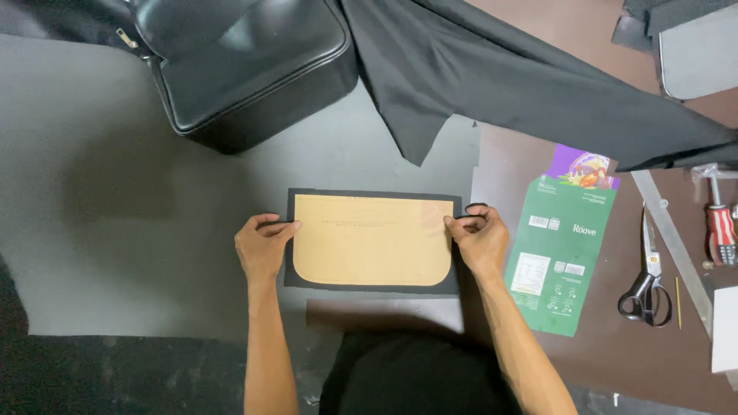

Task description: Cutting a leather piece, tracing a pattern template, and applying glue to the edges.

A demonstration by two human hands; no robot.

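Left hand [263, 247] and right hand [480, 240] pinch opposite short edges of tan card template [372, 240] lying on black cut piece [373, 287], on grey sheet [115, 230]; green flattened carton [561, 253], scissors [649, 284] to right, black bag [246, 61] above.

You are working in a sewing or leather-goods workshop. The brown worktop [600, 361] carries a grey sheet of material [115, 230], with black fabric [523, 84] draped across its far side. A finished black leather bag [246, 61] sits at the far edge. Tailor's scissors [648, 277], a metal ruler [676, 246] and a red-handled tool [720, 227] lie to your right, beside a flattened green carton [561, 253].
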